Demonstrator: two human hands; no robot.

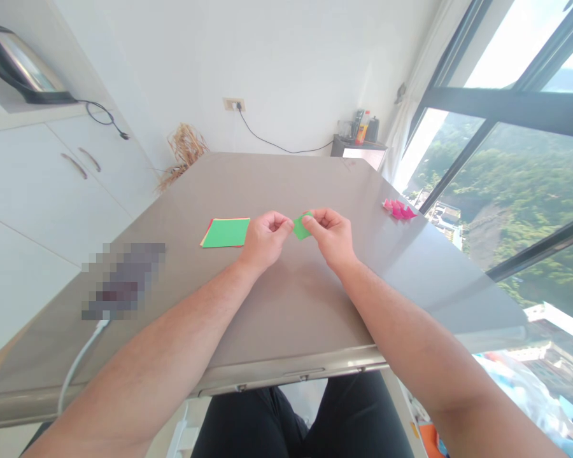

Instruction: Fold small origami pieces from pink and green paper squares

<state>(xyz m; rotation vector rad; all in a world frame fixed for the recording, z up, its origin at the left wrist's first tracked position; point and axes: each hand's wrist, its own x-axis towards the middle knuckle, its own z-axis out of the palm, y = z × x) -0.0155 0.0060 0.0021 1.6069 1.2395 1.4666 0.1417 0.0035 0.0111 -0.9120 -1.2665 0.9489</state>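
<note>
Between my two hands, above the middle of the table, is a small folded piece of green paper (302, 227). My right hand (333, 234) pinches it between thumb and fingers. The fingers of my left hand (266, 239) are pinched together at the paper's left corner; how much of it they grip is hard to see. Just left of that hand lies a stack of coloured paper (226, 233), green on top, with red and yellowish edges showing beneath. Part of the stack is hidden behind my left hand.
Pink folded paper pieces (399, 209) lie near the table's (286, 305) right edge. A blurred-out device (127, 280) with a white cable (81, 350) is at the left. Bottles (363, 127) stand on a small cabinet beyond the far edge, and windows line the right.
</note>
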